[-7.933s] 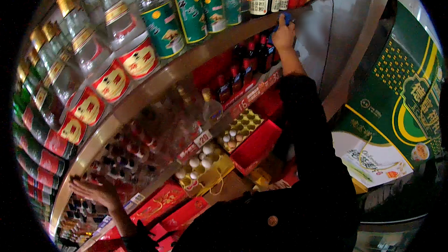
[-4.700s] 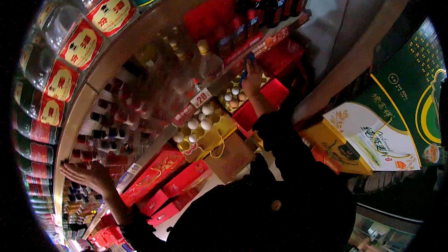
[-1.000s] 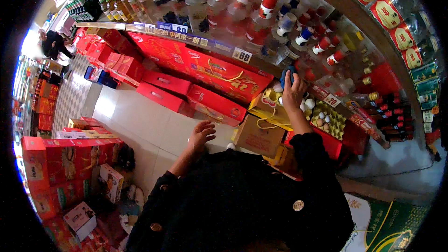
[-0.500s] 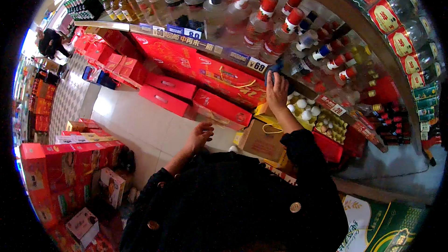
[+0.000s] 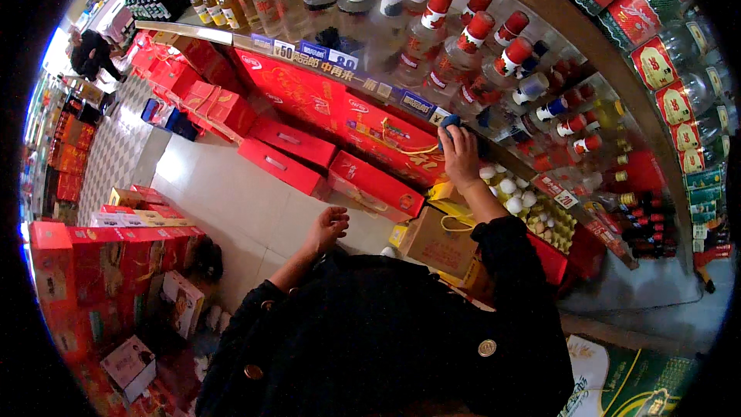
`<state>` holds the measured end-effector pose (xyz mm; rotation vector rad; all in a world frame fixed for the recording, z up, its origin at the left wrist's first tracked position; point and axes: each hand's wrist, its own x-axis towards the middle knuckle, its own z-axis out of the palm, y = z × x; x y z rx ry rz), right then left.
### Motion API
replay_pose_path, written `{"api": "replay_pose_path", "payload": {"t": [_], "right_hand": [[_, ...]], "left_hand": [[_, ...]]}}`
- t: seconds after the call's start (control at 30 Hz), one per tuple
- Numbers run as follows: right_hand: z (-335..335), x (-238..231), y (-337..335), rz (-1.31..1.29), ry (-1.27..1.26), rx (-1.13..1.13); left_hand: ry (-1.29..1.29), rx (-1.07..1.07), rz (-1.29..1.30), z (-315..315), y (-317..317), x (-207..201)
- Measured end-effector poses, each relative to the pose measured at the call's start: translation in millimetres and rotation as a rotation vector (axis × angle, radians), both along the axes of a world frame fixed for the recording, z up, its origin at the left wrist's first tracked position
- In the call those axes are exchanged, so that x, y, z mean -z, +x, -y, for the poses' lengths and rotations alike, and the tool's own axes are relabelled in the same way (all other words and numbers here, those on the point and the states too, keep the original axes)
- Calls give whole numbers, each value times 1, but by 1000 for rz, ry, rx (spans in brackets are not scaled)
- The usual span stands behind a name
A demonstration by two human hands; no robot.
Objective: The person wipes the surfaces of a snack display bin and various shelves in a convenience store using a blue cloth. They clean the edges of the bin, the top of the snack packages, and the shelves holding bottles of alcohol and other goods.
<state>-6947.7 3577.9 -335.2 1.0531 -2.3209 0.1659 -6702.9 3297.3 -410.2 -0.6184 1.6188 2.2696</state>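
My right hand (image 5: 461, 158) is closed on a dark blue cloth (image 5: 449, 123) and presses it against the front edge of the bottle shelf (image 5: 370, 86). The cloth partly covers a price tag (image 5: 438, 116) on that edge. Clear bottles (image 5: 455, 62) with red caps stand on the shelf just beyond. My left hand (image 5: 330, 227) hovers over the floor with nothing in it, its fingers loosely bent and apart. Nearest to it is a long red gift box (image 5: 374, 185) on the floor.
White eggs (image 5: 507, 185) in trays and a brown carton (image 5: 438, 241) are beside my right forearm. Red boxes (image 5: 285, 166) line the shelf's foot; more red boxes (image 5: 116, 262) are stacked at left. Far left, a person (image 5: 94, 55) stands in the aisle.
My right hand has slid the cloth left along the shelf edge, onto the price tag that showed beside it. My left hand stays empty. The whole view has shifted slightly.
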Motion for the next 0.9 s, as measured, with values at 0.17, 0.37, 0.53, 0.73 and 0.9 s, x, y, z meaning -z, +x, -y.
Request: {"api": "replay_pose_path", "payload": {"t": [0.17, 0.37, 0.53, 0.73, 0.9], "right_hand": [[-4, -7, 0, -7, 69, 37], [18, 10, -4, -104, 160, 114], [45, 12, -13, -153, 209, 70], [93, 11, -25, -169, 195, -4], [133, 9, -29, -116, 147, -55]], "left_hand": [[-69, 17, -11, 0, -7, -11], [-67, -17, -1, 5, 4, -11], [-50, -72, 2, 6, 13, -6], [-53, -118, 39, 12, 18, -7], [-48, -192, 59, 24, 27, 4]]}}
